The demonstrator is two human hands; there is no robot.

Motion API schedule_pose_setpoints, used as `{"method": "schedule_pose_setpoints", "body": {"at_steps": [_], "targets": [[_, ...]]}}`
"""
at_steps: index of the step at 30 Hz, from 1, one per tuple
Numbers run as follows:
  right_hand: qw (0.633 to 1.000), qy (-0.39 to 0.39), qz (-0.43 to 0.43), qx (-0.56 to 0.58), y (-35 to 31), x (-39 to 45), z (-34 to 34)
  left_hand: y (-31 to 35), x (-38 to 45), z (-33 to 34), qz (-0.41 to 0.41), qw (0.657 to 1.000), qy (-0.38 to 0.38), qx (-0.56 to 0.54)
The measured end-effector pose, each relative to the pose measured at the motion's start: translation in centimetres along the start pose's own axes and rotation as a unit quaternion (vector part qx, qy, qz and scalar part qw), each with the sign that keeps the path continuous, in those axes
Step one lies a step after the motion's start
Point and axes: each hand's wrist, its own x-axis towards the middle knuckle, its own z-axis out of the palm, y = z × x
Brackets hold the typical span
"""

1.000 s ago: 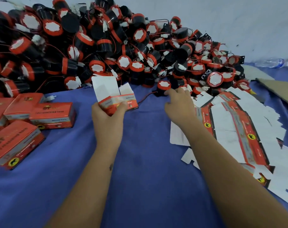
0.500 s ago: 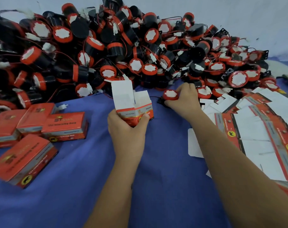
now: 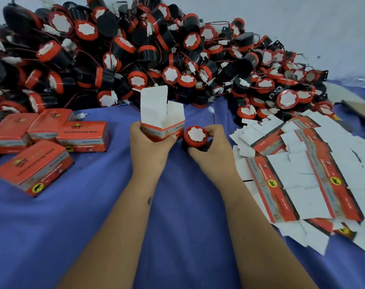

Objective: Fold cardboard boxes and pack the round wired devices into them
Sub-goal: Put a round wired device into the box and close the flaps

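Left hand (image 3: pixel 148 142) grips the open carton (image 3: pixel 162 124) upright, flaps raised, mouth presumably kept clear for loading. Right hand (image 3: pixel 212 144) grasps a round wired device (image 3: pixel 196 136) just beside it, at the carton's 3 o'clock, above the bench (image 3: pixel 177 205).

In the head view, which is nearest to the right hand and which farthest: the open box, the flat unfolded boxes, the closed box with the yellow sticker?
1. Open box: just left of the right hand, held by the left hand.
2. Flat unfolded boxes: spread on the cloth to its right.
3. Closed box with the yellow sticker: far left on the cloth.
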Motion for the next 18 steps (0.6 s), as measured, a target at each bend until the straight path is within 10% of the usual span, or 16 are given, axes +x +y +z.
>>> {"method": "schedule_pose_setpoints", "body": {"at_steps": [6, 18], "targets": [[0.949, 0.235, -0.196, -0.081, -1.7, -0.6, -0.1, 0.2, -0.5, -0.1, 0.024, 0.993, -0.091, 0.072], [0.941, 0.046, -0.236, -0.24, -2.3, -0.6, 1.5, -0.2, -0.4, 0.6, 0.051, 0.982, -0.129, 0.13]]}}
